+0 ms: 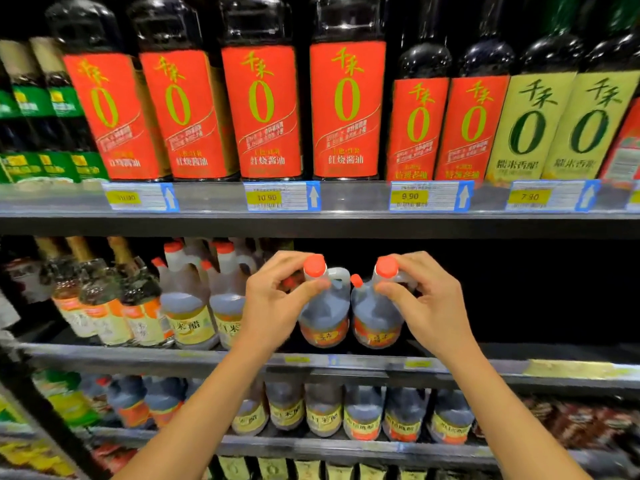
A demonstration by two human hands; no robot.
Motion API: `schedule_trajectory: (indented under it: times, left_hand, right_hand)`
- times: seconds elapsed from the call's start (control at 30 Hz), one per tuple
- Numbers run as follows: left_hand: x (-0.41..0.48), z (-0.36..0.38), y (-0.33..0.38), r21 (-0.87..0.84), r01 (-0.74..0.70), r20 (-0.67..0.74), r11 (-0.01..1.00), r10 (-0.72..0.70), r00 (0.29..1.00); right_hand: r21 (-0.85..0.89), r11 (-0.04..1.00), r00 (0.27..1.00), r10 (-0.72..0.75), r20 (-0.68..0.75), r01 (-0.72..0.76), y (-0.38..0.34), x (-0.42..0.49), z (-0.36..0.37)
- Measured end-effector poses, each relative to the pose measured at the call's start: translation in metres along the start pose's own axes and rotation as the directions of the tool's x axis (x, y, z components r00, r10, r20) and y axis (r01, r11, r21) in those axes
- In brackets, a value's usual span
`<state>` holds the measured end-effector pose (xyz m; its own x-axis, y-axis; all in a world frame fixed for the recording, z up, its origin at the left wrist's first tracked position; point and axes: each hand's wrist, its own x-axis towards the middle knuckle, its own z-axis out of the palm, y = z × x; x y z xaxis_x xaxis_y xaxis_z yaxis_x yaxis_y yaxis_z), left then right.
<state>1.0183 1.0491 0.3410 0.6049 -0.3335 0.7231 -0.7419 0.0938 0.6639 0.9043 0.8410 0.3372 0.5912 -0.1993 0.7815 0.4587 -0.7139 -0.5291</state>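
Observation:
Two dark jugs with red caps and orange labels stand side by side on the middle shelf (346, 360) of a shop rack. My left hand (277, 303) grips the neck of the left jug (325, 317) just under its cap. Around the neck of the right jug (375, 318) my right hand (429, 303) is curled the same way. Both jugs are upright and nearly touch each other.
To the left on the same shelf stand pale vinegar jugs (188, 313) and slim bottles (104, 306). A dark gap (519, 292) opens to the right of the two jugs. The upper shelf carries tall red-labelled bottles (263, 109) with price tags (280, 197). More jugs (363, 414) fill the lower shelf.

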Motion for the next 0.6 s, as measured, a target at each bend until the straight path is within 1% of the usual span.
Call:
schedule_trajectory:
  times: [0.07,0.17,0.27,0.37,0.43,0.5,0.6]
  left_hand:
    - [0.001,0.001,-0.008,-0.008,0.023,0.004,1.0,-0.023,1.0]
    - [0.004,0.005,-0.018,-0.002,0.121,-0.025,0.993,-0.121,0.992]
    - [0.01,0.008,-0.03,-0.022,0.21,0.016,0.977,-0.21,0.978]
    - [0.02,0.009,-0.041,-0.003,0.295,0.036,0.956,-0.294,0.955]
    - [0.028,0.012,-0.04,-0.012,0.323,0.027,0.946,-0.322,0.946]
    - [0.035,0.016,-0.037,-0.024,0.322,0.011,0.947,-0.321,0.947]
    - [0.039,0.021,-0.042,-0.136,0.382,0.028,0.914,-0.382,0.924]
  right_hand:
    - [-0.031,0.999,1.0,0.028,0.008,-0.027,0.002,0.001,0.003]
    - [-0.052,0.997,0.998,0.063,-0.005,-0.064,0.005,0.003,0.007]
    - [-0.027,0.994,0.994,0.105,-0.003,-0.105,0.013,0.007,0.01]
    - [-0.009,0.968,0.968,0.25,0.025,-0.25,0.033,0.011,0.012]
    - [-0.009,0.95,0.949,0.311,0.052,-0.311,0.043,0.014,0.012]
    - [0.042,0.934,0.933,0.353,0.07,-0.356,0.047,0.02,0.012]
    - [0.12,0.902,0.909,0.404,0.099,-0.414,0.053,0.028,0.014]
